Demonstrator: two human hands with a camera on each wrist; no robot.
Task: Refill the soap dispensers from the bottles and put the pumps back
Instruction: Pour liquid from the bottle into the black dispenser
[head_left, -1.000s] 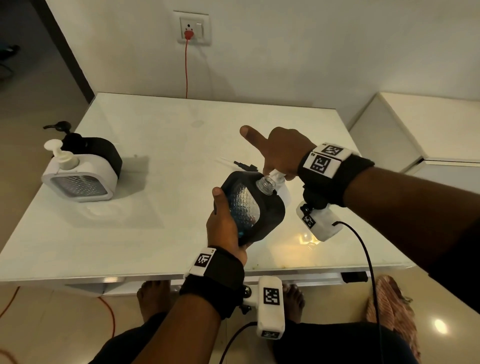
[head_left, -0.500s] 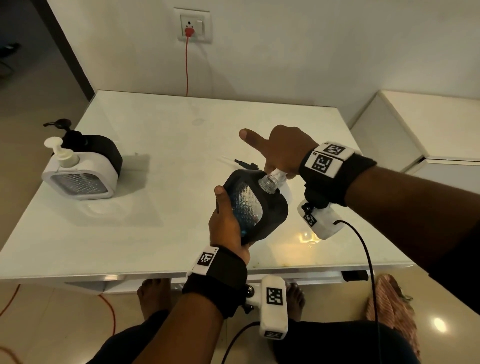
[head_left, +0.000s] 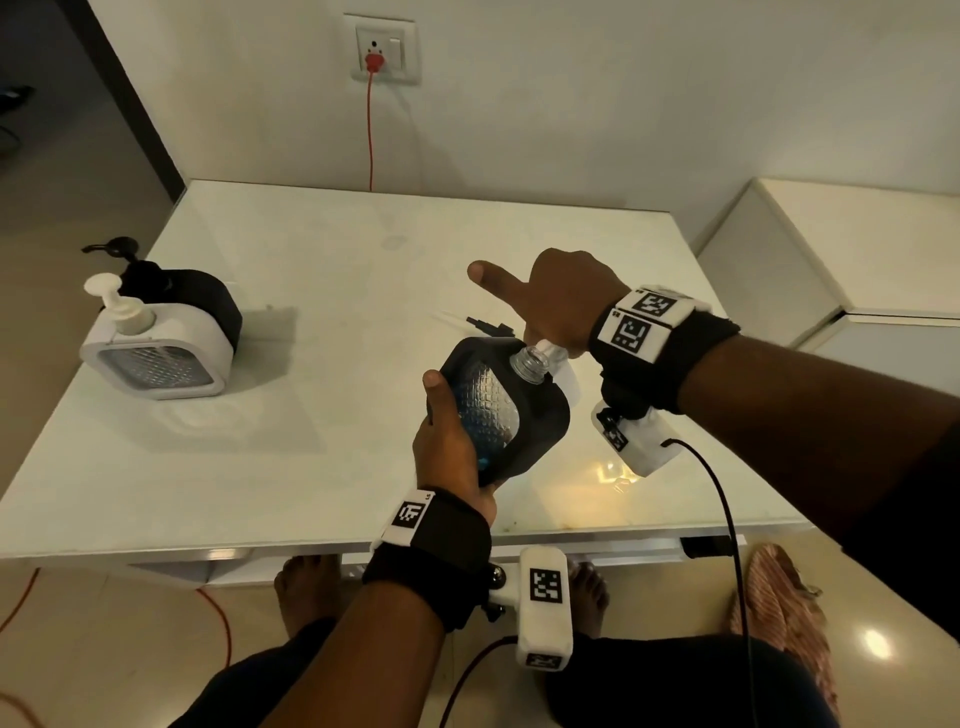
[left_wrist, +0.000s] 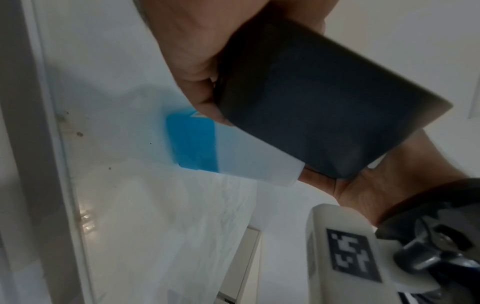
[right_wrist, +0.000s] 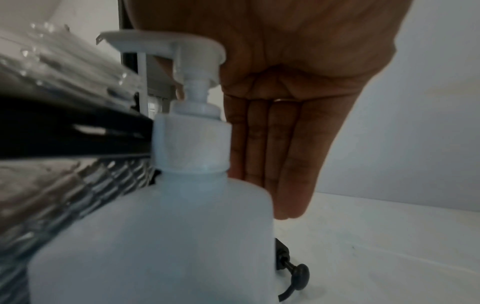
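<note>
Dispenser (head_left: 511, 410): black, tilted above the tabletop (head_left: 322, 291), open neck at the refill bottle's (right_wrist: 155, 236) pump.
Left hand (head_left: 449, 447): grip wrapped round the dispenser.
Right hand (head_left: 558, 304): fingers straight, palm on the white pump head (right_wrist: 166, 44).
Far left: white dispenser (head_left: 156, 353), pump fitted.

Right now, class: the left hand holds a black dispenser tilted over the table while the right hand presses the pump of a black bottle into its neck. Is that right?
Not quite. The bottle is white, not black, as the right wrist view shows. The rest stands: the left hand holds the black dispenser tilted over the table, and the right hand presses the pump.
</note>
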